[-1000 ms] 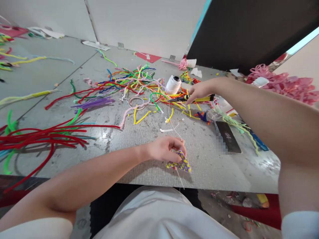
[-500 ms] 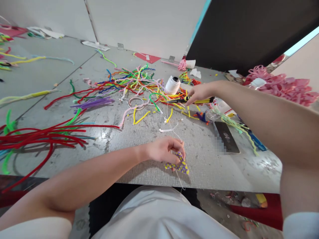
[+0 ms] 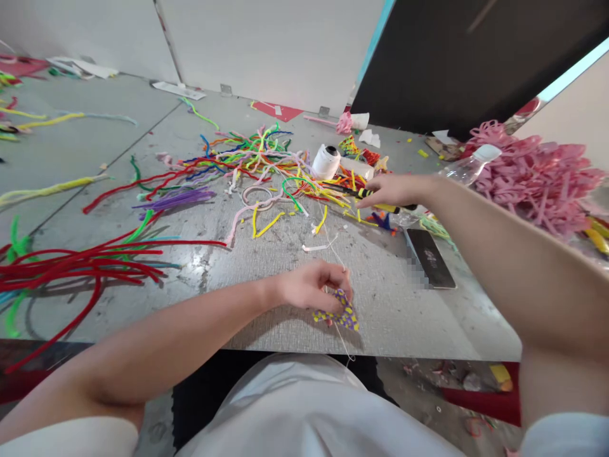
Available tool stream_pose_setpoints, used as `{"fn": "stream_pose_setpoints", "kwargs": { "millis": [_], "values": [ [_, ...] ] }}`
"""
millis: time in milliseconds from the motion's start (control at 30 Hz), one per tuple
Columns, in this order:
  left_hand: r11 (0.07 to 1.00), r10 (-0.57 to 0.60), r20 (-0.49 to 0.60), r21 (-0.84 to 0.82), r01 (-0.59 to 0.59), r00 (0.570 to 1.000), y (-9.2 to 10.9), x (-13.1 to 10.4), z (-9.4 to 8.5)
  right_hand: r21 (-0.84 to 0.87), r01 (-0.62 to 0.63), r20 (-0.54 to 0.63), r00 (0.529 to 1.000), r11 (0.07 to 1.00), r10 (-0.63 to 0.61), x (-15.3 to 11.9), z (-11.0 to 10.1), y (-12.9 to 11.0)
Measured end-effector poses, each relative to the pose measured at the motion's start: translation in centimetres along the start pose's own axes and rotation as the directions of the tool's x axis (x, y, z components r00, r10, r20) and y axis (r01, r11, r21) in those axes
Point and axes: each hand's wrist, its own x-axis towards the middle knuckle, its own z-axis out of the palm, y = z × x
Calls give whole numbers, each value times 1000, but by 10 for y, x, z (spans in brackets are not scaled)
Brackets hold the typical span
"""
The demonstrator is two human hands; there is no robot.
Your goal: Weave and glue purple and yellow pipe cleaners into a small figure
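Note:
My left hand (image 3: 316, 287) is closed on a small woven piece in yellow and purple (image 3: 351, 317), just above the table's front edge. A thin white cord (image 3: 343, 343) hangs below the piece, and more cord runs up past my fingers. Farther back, my right hand (image 3: 392, 189) has its fingers round a plier-like tool with yellow-and-black handles (image 3: 365, 193). The tool's narrow dark tip points left into the loose strands. Part of its handles is hidden under my hand. A white cord spool (image 3: 326, 161) stands just left of this hand.
Tangled colourful pipe cleaners (image 3: 257, 152) cover the table's middle, with red ones (image 3: 95, 263) at left. A phone (image 3: 431, 259) lies below my right forearm. A clear plastic bottle (image 3: 469, 165) and a pink ribbon heap (image 3: 537, 174) lie at right.
My right hand and the tool have shifted slightly right, and the tool's handles are tilted differently. More of the bottle shows behind the forearm. My left hand stays on the woven piece.

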Motion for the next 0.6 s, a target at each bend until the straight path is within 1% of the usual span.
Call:
{"fn": "stream_pose_setpoints", "kwargs": {
  "millis": [33,100,200,267,333,400,467,533,600],
  "values": [
    [1000,4,0,7,-4,1000,0,0,-1,6,-34,36,999,999,33,-10,10,0],
    [1000,13,-6,16,-13,1000,-1,1,-2,5,-96,15,995,995,96,-34,34,-1],
    [1000,24,-26,9,-24,999,-5,1,-3,-24,-237,-59,970,971,236,-71,72,-8],
    [1000,28,-42,-4,-28,999,-8,1,-2,-39,-308,-113,947,951,302,-90,94,-15],
    [999,33,-52,-16,-33,998,-9,0,-2,-42,-323,-155,937,945,313,-100,109,-21],
    [999,45,-53,-21,-46,998,-10,0,-2,-27,-313,-193,933,949,302,-101,118,-26],
    [997,75,-66,-14,-76,995,-9,-1,-4,3,-291,-226,932,957,284,-98,120,-28],
    [992,128,-104,2,-129,986,-7,-1,-6,47,-258,-257,931,965,261,-97,117,-29],
    [982,188,-150,19,-188,971,-6,-1,-9,110,-203,-294,928,973,227,-100,109,-31]
  ]
}}
